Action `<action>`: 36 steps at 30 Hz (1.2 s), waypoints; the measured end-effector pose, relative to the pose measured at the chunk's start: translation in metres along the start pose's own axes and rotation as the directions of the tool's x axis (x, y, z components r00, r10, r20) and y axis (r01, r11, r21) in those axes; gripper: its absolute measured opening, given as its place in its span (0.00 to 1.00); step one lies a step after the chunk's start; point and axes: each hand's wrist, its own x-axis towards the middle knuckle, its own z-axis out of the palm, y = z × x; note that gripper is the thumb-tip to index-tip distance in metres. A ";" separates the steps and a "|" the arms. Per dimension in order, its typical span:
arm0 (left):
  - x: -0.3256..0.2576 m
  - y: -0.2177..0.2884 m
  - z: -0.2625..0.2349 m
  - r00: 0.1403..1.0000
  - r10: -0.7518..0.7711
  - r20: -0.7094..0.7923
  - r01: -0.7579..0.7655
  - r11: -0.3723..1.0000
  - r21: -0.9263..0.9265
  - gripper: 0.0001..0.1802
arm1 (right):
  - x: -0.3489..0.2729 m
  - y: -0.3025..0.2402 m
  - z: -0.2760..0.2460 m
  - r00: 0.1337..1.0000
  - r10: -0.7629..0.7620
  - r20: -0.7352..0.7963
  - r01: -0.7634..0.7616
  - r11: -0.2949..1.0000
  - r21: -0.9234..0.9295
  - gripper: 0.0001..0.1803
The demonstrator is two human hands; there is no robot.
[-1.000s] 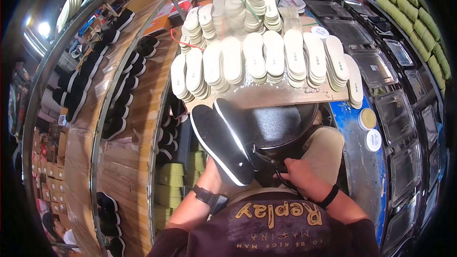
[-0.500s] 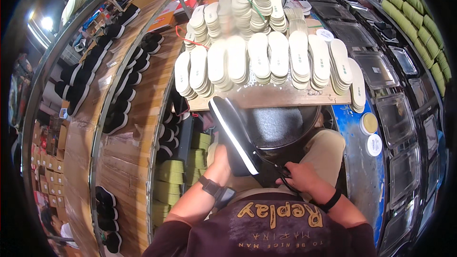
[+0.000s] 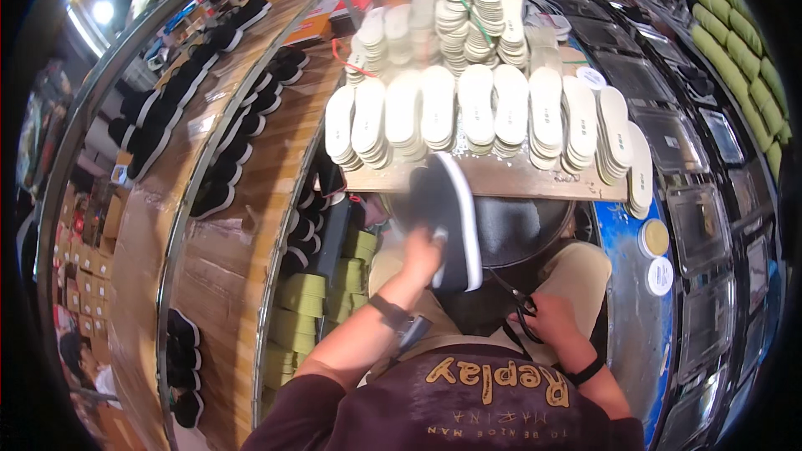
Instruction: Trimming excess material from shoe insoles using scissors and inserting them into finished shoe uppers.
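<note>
My left hand [image 3: 423,255] is closed around a black shoe [image 3: 441,196] with a white sole edge, held upright in front of the wooden board [image 3: 501,187]. Some blur covers the shoe's left side. In my right hand [image 3: 555,317] is a pair of black-handled scissors [image 3: 525,309], its blades pointing up and left toward the shoe's lower end, near the sole. Behind the shoe, stacks of white insoles [image 3: 476,108] stand in rows on the board.
Under the board is a round dark basin [image 3: 535,230]. Racks with black shoes [image 3: 213,192] line the left side, with green stacked pieces [image 3: 301,296] beside my left arm. To the right are a blue bench [image 3: 626,317], a round tin [image 3: 654,238] and dark trays [image 3: 693,225].
The shoe has swung from leaning left to nearly upright and shifted right with my left hand. My right hand still grips the scissors, slightly further right. The whole view has shifted a little.
</note>
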 end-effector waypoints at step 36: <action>-0.005 -0.148 -0.345 0.892 -0.247 -0.378 0.443 0.638 0.629 0.13 | -0.011 -0.007 0.003 0.987 -0.056 -0.150 0.047 0.997 -0.060 0.29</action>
